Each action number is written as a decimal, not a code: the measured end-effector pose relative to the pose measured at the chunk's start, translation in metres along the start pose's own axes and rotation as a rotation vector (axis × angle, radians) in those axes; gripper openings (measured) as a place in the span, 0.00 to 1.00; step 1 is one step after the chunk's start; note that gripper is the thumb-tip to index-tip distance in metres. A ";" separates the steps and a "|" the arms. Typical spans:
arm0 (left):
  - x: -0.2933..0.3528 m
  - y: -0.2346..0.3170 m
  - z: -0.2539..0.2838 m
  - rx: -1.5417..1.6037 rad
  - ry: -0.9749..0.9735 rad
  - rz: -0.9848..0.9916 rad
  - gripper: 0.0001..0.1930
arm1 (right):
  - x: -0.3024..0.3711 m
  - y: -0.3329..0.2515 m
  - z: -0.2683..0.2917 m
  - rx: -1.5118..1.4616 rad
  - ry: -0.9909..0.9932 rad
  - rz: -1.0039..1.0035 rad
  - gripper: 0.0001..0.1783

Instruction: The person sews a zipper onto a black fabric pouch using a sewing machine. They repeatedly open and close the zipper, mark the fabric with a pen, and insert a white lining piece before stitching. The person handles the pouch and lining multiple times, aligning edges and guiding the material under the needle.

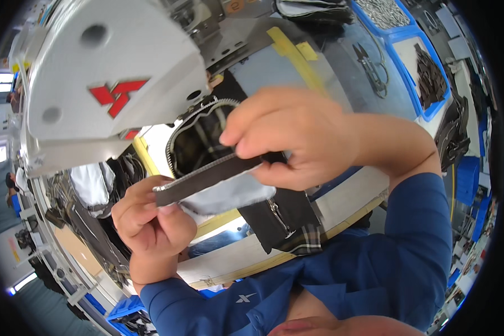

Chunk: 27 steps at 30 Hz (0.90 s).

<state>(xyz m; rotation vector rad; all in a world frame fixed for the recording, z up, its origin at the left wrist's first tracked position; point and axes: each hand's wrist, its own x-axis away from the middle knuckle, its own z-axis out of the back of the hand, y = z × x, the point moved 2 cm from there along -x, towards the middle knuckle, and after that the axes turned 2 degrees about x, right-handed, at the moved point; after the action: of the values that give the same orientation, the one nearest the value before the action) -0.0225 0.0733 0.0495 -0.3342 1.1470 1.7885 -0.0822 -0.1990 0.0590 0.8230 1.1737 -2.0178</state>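
Observation:
My left hand (154, 224) pinches the left end of a dark brown zipper tape (207, 180) with silver teeth along its upper edge. Farther along the same tape, my right hand (297, 137) grips it between thumb and fingers. The zipper's other toothed side curves round behind, framing a dark plaid fabric (199, 143). Pale grey-white cloth (229, 196) hangs below the tape. Under my right hand, a dark fabric piece (260, 227) with a short closed zipper (277, 215) and a plaid corner drapes over the table's near edge.
A large white sewing machine (117, 84) fills the upper left, close to the work. Thread snips (371, 70) lie at the upper right, beside blue trays (423, 112) holding small metal parts and dark strips (429, 75). Piled fabric pieces (89, 210) sit at left.

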 end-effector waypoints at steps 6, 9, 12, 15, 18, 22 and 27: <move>0.003 -0.009 -0.008 0.118 0.134 0.020 0.10 | 0.006 -0.001 0.005 0.037 0.148 0.224 0.08; 0.007 -0.015 -0.013 0.088 0.083 -0.010 0.11 | 0.006 -0.005 0.007 0.026 0.200 0.329 0.04; 0.007 -0.018 -0.015 0.054 0.054 -0.053 0.12 | 0.007 -0.007 0.007 0.030 0.223 0.374 0.03; 0.007 -0.019 -0.017 0.042 0.061 -0.098 0.11 | 0.005 -0.010 0.010 0.034 0.196 0.375 0.03; 0.004 -0.015 -0.015 0.008 0.015 -0.146 0.09 | 0.005 -0.014 0.014 0.031 0.165 0.350 0.04; 0.001 -0.014 -0.014 -0.028 -0.005 -0.162 0.11 | 0.006 -0.016 0.013 0.043 0.160 0.353 0.04; 0.005 -0.020 -0.015 -0.029 0.044 -0.116 0.13 | 0.004 -0.019 0.012 0.004 0.176 0.362 0.02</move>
<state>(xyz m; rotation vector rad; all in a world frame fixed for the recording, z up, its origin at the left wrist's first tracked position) -0.0123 0.0656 0.0275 -0.4501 1.1109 1.7051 -0.1018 -0.2038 0.0700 1.1441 1.0268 -1.6790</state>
